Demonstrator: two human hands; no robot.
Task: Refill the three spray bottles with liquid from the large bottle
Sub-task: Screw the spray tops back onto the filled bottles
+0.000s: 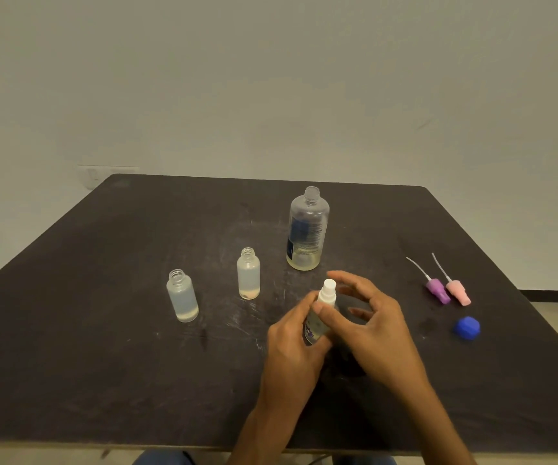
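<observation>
My left hand [292, 344] is wrapped around a small spray bottle [317, 325] with a white spray top [328, 292], holding it upright above the table. My right hand [376, 333] hovers just right of that top with its fingers spread, and its thumb rests on the bottle's neck. Two small frosted bottles, one at the left [182, 296] and one in the middle [248, 273], stand uncapped with a little yellowish liquid at the bottom. The large clear bottle [307, 229] stands uncapped behind them, liquid low inside.
A purple spray head [437, 290] and a pink spray head [457, 291] lie on the dark table [103, 347] at the right, tubes pointing away. A blue cap [467, 327] lies nearer the right edge. A plain wall stands behind.
</observation>
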